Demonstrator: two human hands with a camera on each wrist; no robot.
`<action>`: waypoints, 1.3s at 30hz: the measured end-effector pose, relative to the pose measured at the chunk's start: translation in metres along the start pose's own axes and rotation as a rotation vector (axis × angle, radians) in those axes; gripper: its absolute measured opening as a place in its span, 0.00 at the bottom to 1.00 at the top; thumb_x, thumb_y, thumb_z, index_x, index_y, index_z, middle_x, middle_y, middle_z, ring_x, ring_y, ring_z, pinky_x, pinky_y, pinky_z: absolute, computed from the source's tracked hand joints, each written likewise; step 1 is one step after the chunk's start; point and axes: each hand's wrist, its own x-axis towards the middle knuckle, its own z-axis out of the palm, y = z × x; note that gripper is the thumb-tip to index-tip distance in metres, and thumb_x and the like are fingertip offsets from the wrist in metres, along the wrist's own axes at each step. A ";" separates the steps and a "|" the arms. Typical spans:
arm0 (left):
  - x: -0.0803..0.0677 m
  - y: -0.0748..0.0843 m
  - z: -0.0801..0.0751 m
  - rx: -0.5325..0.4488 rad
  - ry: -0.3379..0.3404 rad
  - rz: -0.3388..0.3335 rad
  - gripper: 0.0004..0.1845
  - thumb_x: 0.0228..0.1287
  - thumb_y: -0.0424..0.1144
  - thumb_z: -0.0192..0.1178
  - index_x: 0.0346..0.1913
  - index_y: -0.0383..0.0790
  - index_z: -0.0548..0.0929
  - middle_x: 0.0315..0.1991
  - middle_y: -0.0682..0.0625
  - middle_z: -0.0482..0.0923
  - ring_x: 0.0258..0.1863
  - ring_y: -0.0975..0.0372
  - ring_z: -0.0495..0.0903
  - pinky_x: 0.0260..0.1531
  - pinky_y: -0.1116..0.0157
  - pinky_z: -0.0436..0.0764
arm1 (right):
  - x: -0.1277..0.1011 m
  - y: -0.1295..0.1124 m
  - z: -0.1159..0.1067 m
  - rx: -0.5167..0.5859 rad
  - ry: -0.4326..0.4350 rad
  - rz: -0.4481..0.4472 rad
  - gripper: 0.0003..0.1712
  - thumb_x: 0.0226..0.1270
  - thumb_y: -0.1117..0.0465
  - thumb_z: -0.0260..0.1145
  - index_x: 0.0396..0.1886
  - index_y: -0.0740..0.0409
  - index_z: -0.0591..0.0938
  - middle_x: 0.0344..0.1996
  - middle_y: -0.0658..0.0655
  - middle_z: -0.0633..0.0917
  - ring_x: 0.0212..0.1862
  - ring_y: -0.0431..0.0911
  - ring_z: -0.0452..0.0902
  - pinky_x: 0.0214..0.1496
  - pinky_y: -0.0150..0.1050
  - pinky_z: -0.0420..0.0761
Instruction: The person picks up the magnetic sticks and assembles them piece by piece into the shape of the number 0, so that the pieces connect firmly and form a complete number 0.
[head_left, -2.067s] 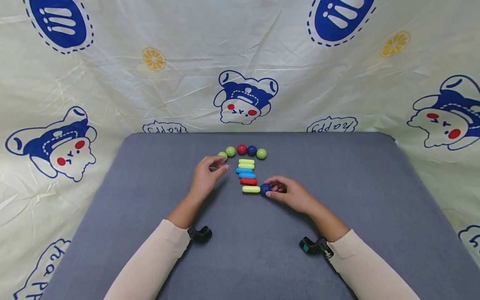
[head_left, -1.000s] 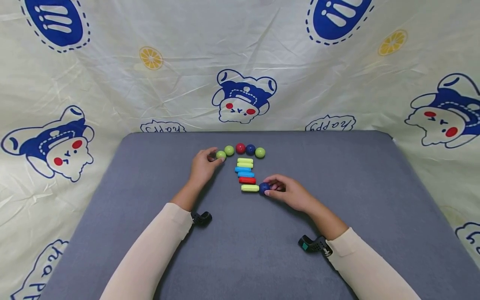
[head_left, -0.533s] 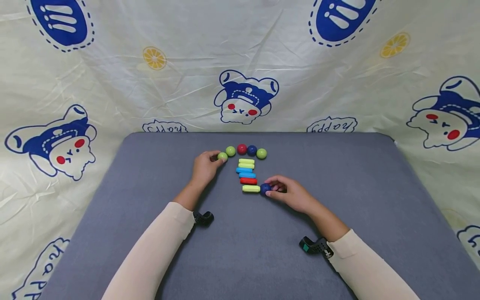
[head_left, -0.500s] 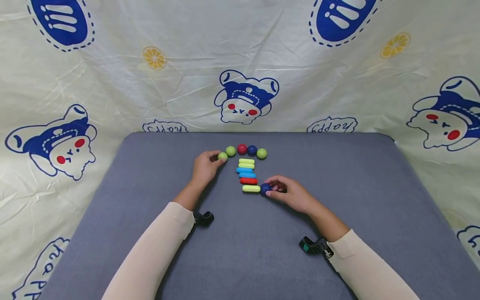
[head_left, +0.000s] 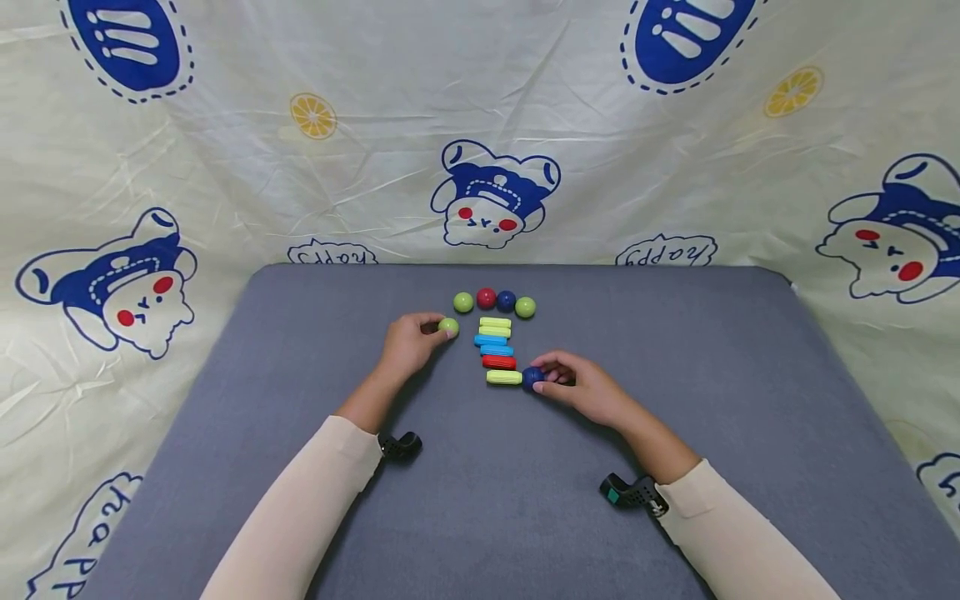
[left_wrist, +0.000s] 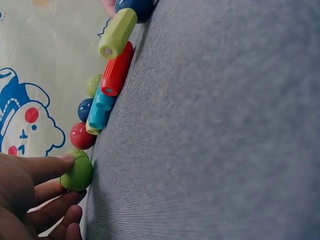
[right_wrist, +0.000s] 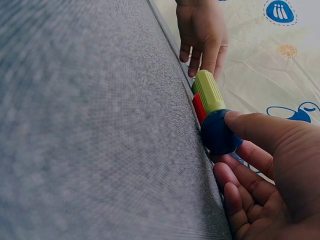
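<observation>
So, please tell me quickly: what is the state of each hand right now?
Left hand: closed, pinching a green ball.
Right hand: closed, holding a dark blue ball that touches the end of a yellow-green rod.

Left grip (head_left: 408, 345) partly covers its green ball (head_left: 448, 325); the head view's lower edge crops both sleeves (head_left: 296, 504)

1. We read "happy" inside a cloud-shaped outline (head_left: 331, 252) on the pale sheet (head_left: 390, 192), left of centre.
2. We read "happy" again in a second outline (head_left: 666, 251), right of centre.
3. Lower left, we make out "happ" in a third outline (head_left: 82, 537), cut by the view's edge.
</observation>
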 end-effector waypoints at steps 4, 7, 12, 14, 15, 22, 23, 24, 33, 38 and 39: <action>-0.005 0.000 0.000 0.007 -0.023 0.002 0.20 0.66 0.43 0.69 0.57 0.38 0.86 0.51 0.42 0.86 0.48 0.53 0.82 0.50 0.56 0.80 | 0.000 -0.001 0.000 -0.001 0.003 0.001 0.20 0.69 0.54 0.71 0.58 0.51 0.82 0.44 0.55 0.84 0.45 0.45 0.77 0.50 0.38 0.76; -0.008 -0.001 0.000 0.012 -0.029 0.007 0.19 0.66 0.43 0.69 0.57 0.39 0.86 0.51 0.43 0.87 0.47 0.53 0.82 0.49 0.56 0.80 | 0.001 0.000 -0.001 0.002 0.001 -0.001 0.20 0.69 0.54 0.71 0.58 0.51 0.82 0.44 0.55 0.84 0.45 0.45 0.77 0.50 0.38 0.76; -0.013 0.000 -0.001 0.013 -0.034 0.009 0.19 0.65 0.43 0.69 0.56 0.40 0.86 0.50 0.43 0.87 0.45 0.53 0.82 0.47 0.57 0.80 | 0.000 0.000 -0.001 0.012 -0.003 -0.017 0.20 0.69 0.54 0.70 0.59 0.53 0.82 0.45 0.56 0.84 0.46 0.45 0.77 0.50 0.40 0.76; -0.014 0.001 -0.001 0.005 -0.037 0.010 0.19 0.65 0.43 0.69 0.56 0.40 0.87 0.49 0.43 0.87 0.44 0.53 0.82 0.45 0.58 0.79 | 0.000 -0.001 -0.002 0.013 -0.002 -0.018 0.20 0.70 0.54 0.70 0.59 0.53 0.82 0.45 0.57 0.84 0.46 0.45 0.77 0.50 0.41 0.76; -0.015 0.001 -0.001 0.000 -0.040 0.010 0.19 0.65 0.43 0.69 0.56 0.40 0.87 0.48 0.43 0.87 0.44 0.54 0.81 0.44 0.59 0.79 | 0.000 0.000 -0.002 0.013 -0.003 -0.013 0.20 0.70 0.54 0.70 0.59 0.53 0.82 0.45 0.56 0.84 0.46 0.45 0.77 0.50 0.41 0.76; -0.026 0.001 -0.003 -0.022 -0.077 0.010 0.18 0.65 0.42 0.69 0.55 0.40 0.87 0.47 0.43 0.86 0.42 0.55 0.80 0.40 0.63 0.77 | 0.000 -0.001 -0.001 0.012 -0.004 0.001 0.20 0.69 0.54 0.70 0.58 0.50 0.82 0.44 0.54 0.84 0.45 0.46 0.77 0.51 0.42 0.76; -0.027 0.001 -0.002 -0.018 -0.080 0.010 0.18 0.65 0.43 0.69 0.55 0.41 0.87 0.47 0.44 0.86 0.42 0.55 0.80 0.40 0.63 0.77 | 0.000 0.000 -0.001 0.011 -0.002 0.003 0.20 0.69 0.54 0.70 0.58 0.50 0.82 0.44 0.54 0.84 0.45 0.46 0.77 0.51 0.41 0.77; -0.029 0.001 -0.002 -0.019 -0.082 0.011 0.18 0.65 0.43 0.69 0.55 0.41 0.87 0.47 0.44 0.86 0.41 0.56 0.79 0.39 0.63 0.77 | 0.001 -0.001 -0.001 0.011 -0.002 0.003 0.20 0.69 0.54 0.70 0.58 0.50 0.82 0.44 0.54 0.84 0.45 0.46 0.77 0.51 0.41 0.77; -0.043 0.003 -0.002 -0.021 -0.103 0.036 0.17 0.63 0.41 0.71 0.53 0.40 0.88 0.42 0.45 0.87 0.37 0.59 0.78 0.35 0.67 0.75 | 0.000 -0.001 -0.001 0.007 -0.006 -0.025 0.20 0.70 0.54 0.69 0.59 0.53 0.82 0.46 0.57 0.85 0.46 0.45 0.77 0.50 0.41 0.76; -0.050 0.004 -0.002 -0.019 -0.101 0.031 0.17 0.63 0.42 0.71 0.53 0.42 0.88 0.41 0.47 0.87 0.37 0.59 0.80 0.36 0.66 0.76 | 0.001 0.000 0.000 -0.001 -0.003 -0.027 0.20 0.70 0.54 0.70 0.58 0.53 0.82 0.45 0.56 0.85 0.46 0.45 0.77 0.51 0.42 0.76; -0.051 0.005 -0.002 -0.018 -0.098 0.032 0.16 0.62 0.42 0.72 0.52 0.42 0.88 0.41 0.47 0.87 0.37 0.60 0.80 0.37 0.66 0.76 | 0.001 0.000 0.000 -0.002 -0.002 -0.025 0.20 0.70 0.54 0.70 0.58 0.53 0.82 0.45 0.56 0.85 0.46 0.45 0.77 0.51 0.42 0.76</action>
